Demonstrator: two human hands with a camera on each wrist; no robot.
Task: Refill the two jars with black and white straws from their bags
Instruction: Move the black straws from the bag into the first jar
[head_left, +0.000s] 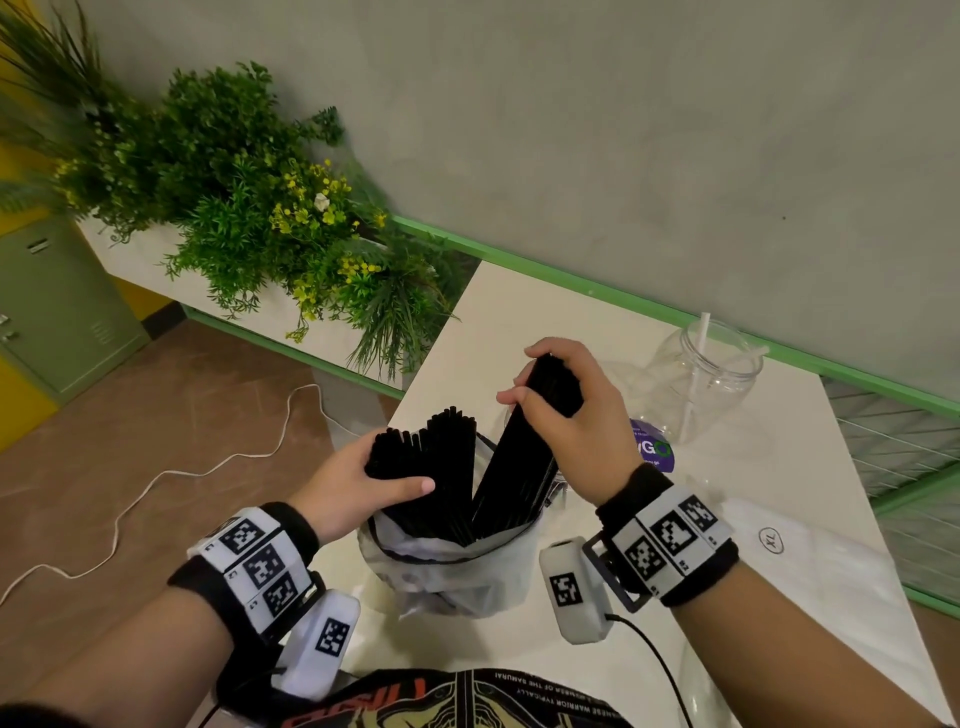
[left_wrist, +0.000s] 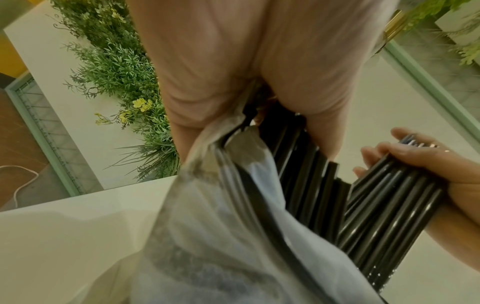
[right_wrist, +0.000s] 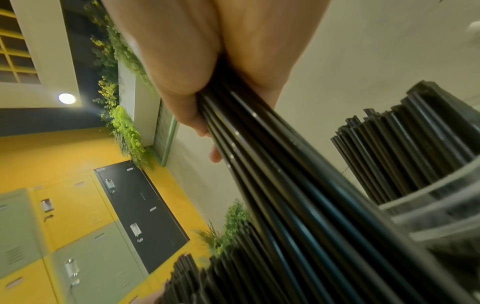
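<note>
Hands (head_left: 571, 410) gripping black straws (head_left: 530, 457), bag (head_left: 457, 566) below

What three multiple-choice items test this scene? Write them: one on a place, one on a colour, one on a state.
1. Where is the clear jar?
A. far right of the table
B. on the floor
C. among the plants

2. What colour are the straws held by the right hand?
A. white
B. black
C. green

3. What is the left hand doing?
A. hanging idle
B. gripping straws in the bag
C. pressing the wall

Answers: 1 A, it stands by the green rail; 2 B, the bundle is black; 3 B, its fingers wrap the other bundle.
</note>
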